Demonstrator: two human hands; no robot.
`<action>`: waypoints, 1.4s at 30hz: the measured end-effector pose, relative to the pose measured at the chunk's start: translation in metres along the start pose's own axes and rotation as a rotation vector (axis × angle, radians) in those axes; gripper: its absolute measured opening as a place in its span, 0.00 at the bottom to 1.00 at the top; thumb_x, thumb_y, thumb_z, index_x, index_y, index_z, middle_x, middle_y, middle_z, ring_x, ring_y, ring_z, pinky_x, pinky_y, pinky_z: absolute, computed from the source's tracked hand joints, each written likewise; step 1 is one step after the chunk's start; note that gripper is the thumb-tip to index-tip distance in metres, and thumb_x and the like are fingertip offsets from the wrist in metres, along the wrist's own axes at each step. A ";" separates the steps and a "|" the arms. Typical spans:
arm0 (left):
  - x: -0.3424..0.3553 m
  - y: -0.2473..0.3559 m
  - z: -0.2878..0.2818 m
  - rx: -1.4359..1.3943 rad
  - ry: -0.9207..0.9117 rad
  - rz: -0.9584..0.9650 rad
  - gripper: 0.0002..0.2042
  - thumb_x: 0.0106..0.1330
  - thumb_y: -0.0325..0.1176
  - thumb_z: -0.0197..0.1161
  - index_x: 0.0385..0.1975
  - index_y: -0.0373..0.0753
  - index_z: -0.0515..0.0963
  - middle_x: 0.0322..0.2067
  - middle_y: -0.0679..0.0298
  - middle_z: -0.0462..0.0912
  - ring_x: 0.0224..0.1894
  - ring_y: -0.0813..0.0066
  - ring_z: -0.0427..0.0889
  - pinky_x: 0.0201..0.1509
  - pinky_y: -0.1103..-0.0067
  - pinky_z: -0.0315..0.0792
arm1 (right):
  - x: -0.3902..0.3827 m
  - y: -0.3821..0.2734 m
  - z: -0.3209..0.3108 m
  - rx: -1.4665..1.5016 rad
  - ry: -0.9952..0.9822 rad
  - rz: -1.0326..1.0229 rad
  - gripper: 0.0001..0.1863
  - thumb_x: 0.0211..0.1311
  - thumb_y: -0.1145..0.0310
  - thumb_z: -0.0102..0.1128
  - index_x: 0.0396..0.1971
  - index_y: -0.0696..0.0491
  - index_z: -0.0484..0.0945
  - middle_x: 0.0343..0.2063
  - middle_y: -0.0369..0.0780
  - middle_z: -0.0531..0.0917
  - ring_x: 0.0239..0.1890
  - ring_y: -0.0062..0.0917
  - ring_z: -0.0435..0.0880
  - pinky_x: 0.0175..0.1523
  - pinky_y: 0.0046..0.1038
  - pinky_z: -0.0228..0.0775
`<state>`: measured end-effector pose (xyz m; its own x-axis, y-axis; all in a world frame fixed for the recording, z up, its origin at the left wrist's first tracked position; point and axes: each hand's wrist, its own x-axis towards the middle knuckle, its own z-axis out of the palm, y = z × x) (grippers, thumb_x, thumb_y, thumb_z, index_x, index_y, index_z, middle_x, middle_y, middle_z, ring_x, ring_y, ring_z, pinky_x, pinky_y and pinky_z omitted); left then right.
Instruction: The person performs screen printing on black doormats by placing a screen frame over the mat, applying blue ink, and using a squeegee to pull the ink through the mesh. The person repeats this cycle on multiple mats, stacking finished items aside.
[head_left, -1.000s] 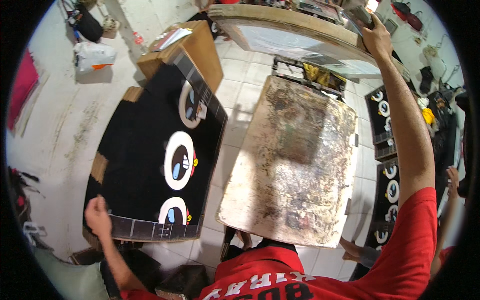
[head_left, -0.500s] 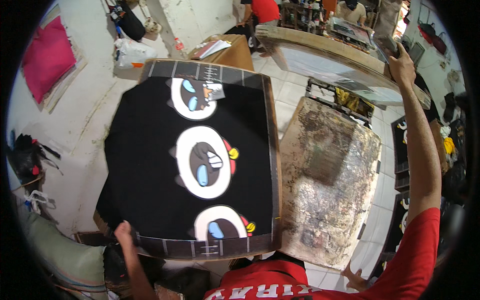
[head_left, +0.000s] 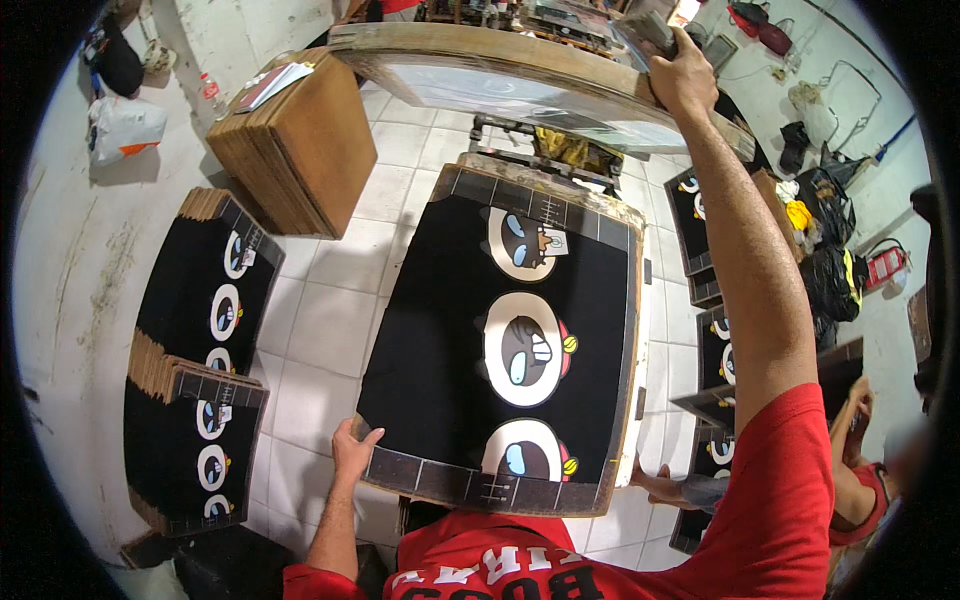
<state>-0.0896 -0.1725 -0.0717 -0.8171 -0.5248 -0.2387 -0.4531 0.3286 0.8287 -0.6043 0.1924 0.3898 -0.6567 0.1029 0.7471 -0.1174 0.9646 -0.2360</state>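
My left hand (head_left: 353, 450) is closed on the near-left corner of a flat board (head_left: 425, 472), thumb on top. Black cloth (head_left: 440, 330) covers the board, printed with a column of white-ringed cartoon faces. The board lies over a stained worktable (head_left: 634, 300), hiding most of it. My right hand (head_left: 683, 78), raised at the far side, is wrapped round a grey block-like part on the edge of a large wooden-framed printing screen (head_left: 480, 52), which is tilted up. Another person's hand (head_left: 655, 483) is at the board's near-right corner.
Stacks of similar printed boards (head_left: 205, 290) stand at left. Behind them is a brown stack of boards (head_left: 300, 150) with papers and a bottle (head_left: 212, 95). More printed boards (head_left: 712, 350) lie at right, where a co-worker (head_left: 850, 410) handles one. A fire extinguisher (head_left: 885, 266) hangs on the right wall.
The board has moved right, from beside the worktable to on top of it, with my left hand still at its corner. My view has turned right; the screen stays raised in my right hand.
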 end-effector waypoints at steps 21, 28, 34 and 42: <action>0.026 0.050 0.034 0.184 0.068 -0.243 0.34 0.49 0.43 0.83 0.50 0.33 0.71 0.48 0.46 0.81 0.52 0.45 0.80 0.58 0.59 0.72 | 0.032 -0.017 -0.002 0.127 0.020 0.030 0.18 0.58 0.61 0.62 0.50 0.41 0.82 0.43 0.49 0.88 0.49 0.47 0.86 0.53 0.47 0.77; 0.065 0.071 0.043 0.109 0.178 -0.134 0.39 0.53 0.47 0.81 0.59 0.29 0.69 0.58 0.45 0.75 0.63 0.50 0.74 0.67 0.61 0.68 | -0.021 -0.010 -0.009 0.157 0.016 -0.001 0.22 0.58 0.64 0.65 0.54 0.40 0.82 0.47 0.41 0.87 0.52 0.38 0.86 0.57 0.42 0.78; 0.168 0.263 -0.022 -1.218 -0.053 0.229 0.31 0.75 0.49 0.59 0.67 0.31 0.64 0.63 0.55 0.73 0.64 0.61 0.72 0.71 0.65 0.63 | -0.170 0.015 -0.012 0.344 0.054 -0.156 0.19 0.57 0.75 0.65 0.50 0.46 0.81 0.46 0.41 0.85 0.53 0.42 0.81 0.55 0.43 0.76; 0.191 0.187 0.029 -1.313 0.131 -0.584 0.32 0.76 0.58 0.48 0.70 0.40 0.67 0.67 0.60 0.71 0.66 0.63 0.71 0.64 0.62 0.68 | -0.337 0.052 0.027 0.333 -0.302 -0.163 0.29 0.39 0.81 0.61 0.48 0.46 0.81 0.46 0.35 0.84 0.54 0.34 0.79 0.63 0.40 0.62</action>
<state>-0.3407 -0.1887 0.0229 -0.5619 -0.4200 -0.7126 0.0034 -0.8627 0.5058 -0.4096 0.2014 0.1088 -0.7910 -0.1659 0.5889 -0.4369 0.8270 -0.3539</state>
